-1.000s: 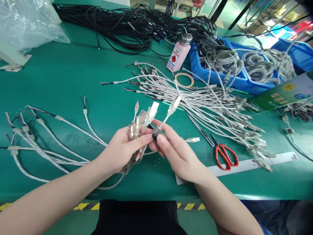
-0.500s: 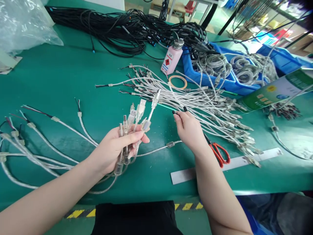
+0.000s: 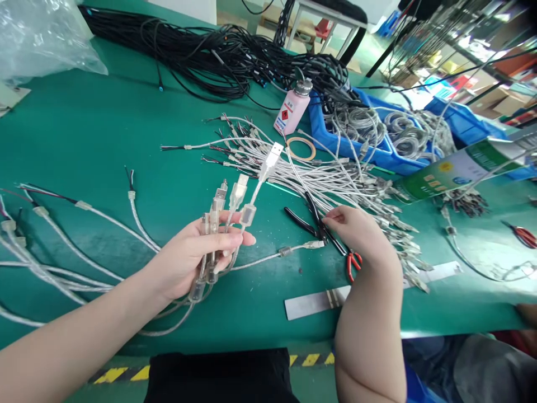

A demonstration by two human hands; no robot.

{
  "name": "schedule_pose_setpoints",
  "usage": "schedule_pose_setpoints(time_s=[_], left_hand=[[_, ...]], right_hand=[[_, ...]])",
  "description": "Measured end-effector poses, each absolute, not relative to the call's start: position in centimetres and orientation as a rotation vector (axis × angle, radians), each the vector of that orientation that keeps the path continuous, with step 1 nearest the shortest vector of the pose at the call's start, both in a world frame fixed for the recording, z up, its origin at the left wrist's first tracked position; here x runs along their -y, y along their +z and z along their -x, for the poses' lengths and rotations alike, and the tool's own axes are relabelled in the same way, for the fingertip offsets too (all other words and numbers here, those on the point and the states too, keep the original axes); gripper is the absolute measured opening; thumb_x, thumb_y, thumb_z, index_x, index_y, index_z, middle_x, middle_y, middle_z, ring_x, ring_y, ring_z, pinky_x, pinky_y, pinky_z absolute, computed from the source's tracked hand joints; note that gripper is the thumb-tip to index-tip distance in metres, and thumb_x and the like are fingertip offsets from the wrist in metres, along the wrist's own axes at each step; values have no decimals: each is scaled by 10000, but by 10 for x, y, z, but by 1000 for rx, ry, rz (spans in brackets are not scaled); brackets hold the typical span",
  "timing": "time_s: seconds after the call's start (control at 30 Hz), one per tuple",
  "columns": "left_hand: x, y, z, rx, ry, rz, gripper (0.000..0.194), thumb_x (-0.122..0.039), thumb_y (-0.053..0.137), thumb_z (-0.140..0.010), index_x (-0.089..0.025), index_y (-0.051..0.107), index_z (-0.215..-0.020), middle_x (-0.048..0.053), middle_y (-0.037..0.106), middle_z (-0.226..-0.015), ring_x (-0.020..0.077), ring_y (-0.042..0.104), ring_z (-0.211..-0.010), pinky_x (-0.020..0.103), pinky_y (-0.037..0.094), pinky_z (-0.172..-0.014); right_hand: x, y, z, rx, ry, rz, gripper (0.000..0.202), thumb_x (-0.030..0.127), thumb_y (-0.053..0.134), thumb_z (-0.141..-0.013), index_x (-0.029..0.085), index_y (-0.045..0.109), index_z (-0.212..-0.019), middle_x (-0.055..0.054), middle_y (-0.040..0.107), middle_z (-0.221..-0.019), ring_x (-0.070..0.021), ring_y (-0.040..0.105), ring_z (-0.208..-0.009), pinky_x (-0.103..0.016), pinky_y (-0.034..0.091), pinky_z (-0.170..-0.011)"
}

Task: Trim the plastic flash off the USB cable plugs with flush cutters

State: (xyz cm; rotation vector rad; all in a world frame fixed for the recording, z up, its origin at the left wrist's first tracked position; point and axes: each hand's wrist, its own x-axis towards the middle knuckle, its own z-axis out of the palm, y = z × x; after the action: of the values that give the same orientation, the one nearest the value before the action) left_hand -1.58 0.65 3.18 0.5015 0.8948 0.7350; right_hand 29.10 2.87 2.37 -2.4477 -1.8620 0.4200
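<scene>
Gripping a bunch of silver USB cables (image 3: 226, 215), plugs upward, the left hand (image 3: 191, 260) is closed around them. At three o'clock the right hand (image 3: 356, 232) rests with fingers curled on the cable pile (image 3: 356, 184), beside black pliers (image 3: 308, 215). Farther, at twelve o'clock, stands a pink bottle (image 3: 289, 112).

— What sits at the top of the frame?
— A big tangle of black cables (image 3: 218, 53) on the green counter (image 3: 84, 134), with a crumpled clear plastic bag (image 3: 42, 39) at the upper left.
— And right of centre?
— A pink bottle (image 3: 290, 111) with a metal cap, tilted, just beside a blue bin (image 3: 323, 131) holding coiled grey cables (image 3: 356, 120). A ring of tape (image 3: 301, 149) lies below the bottle.
— Far right?
— A green printed box (image 3: 457, 168), and something red-handled (image 3: 522, 235), possibly cutters; it's blurred.
</scene>
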Motion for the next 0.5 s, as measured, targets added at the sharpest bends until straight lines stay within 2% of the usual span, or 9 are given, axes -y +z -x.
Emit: schedule_pose_setpoints(time_s=[0.1,0.17,0.37,0.5], left_hand=[[-6,33,14,-893,736,-485,271,-96,759,-727,-160,623,-952,48,735,-741,88,540,-417,160,411,-392],[-6,34,14,-889,734,-469,282,-84,749,-728,-161,613,-963,47,733,-723,89,541,-413,155,414,-390],[-4,35,15,-880,754,-454,259,-64,724,-747,-162,603,-955,51,728,-714,74,524,-429,138,416,-396],[-3,36,14,-890,778,-441,240,-55,728,-727,-162,604,-903,64,730,-710,64,501,-426,128,406,-391]], right_hand=[[-28,25,-290,1897,493,2475,158,165,558,-793,157,697,-867,-92,723,-899,-222,633,-804,-283,404,-666],[-29,26,-289,1909,536,2490,164,140,545,-797,158,699,-852,-92,725,-893,-220,632,-795,-282,402,-667],[-33,25,-293,1889,630,2493,154,232,564,-840,159,696,-811,-81,719,-787,-212,623,-711,-277,390,-604],[-32,24,-294,1887,631,2473,112,197,577,-813,156,680,-800,-87,713,-786,-218,627,-722,-279,395,-616]])
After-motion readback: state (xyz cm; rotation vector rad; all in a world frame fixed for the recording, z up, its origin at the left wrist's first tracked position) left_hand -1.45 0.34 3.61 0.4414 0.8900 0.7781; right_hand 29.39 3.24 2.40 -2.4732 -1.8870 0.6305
